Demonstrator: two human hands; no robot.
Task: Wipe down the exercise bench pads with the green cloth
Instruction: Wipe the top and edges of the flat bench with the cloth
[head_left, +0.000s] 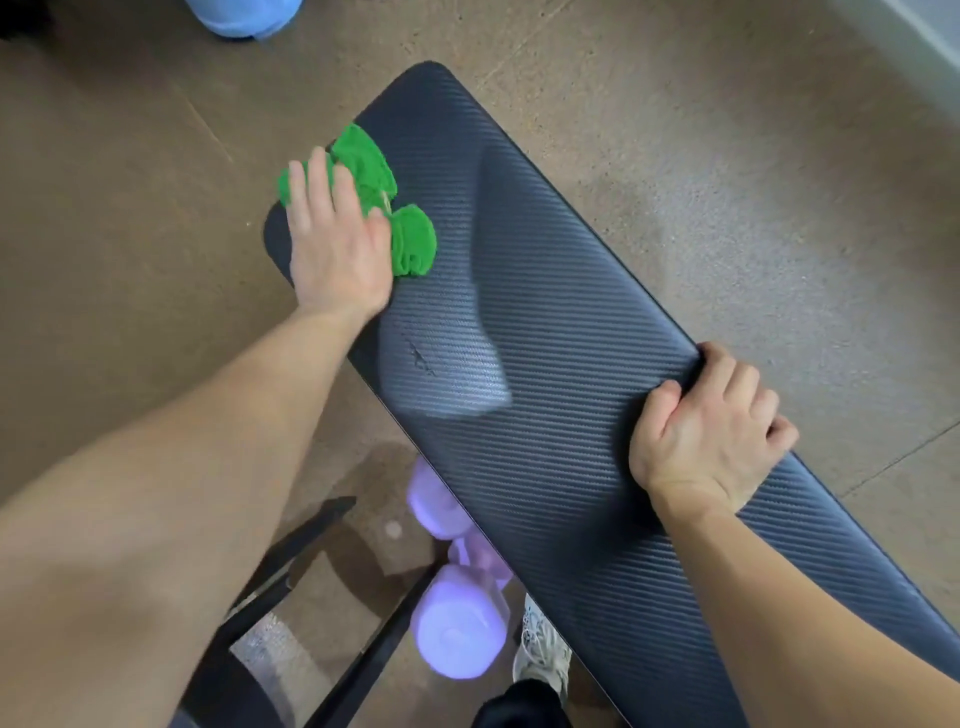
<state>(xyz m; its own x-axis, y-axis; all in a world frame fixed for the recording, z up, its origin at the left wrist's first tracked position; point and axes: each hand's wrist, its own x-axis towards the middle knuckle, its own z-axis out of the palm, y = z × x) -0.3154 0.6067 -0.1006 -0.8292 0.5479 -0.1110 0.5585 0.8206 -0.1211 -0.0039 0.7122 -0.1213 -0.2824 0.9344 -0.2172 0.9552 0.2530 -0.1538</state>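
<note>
The long black bench pad (545, 291), ribbed like carbon fibre, runs diagonally from upper left to lower right. A bunched green cloth (366, 169) lies on its far left end near the edge. My left hand (335, 244) presses flat on the cloth, fingers spread over it, part of the cloth sticking out to the right of my thumb. My right hand (711, 426) grips the pad's right edge, fingers curled over the rim. A lighter streak shows across the pad's middle.
Purple dumbbells (457, 618) lie on the brown floor (130, 208) under the bench, beside the black frame bars (291, 561). A grey shoe (540, 654) shows at the bottom. A blue object (244, 15) sits at the top edge. A white wall base runs along the top right.
</note>
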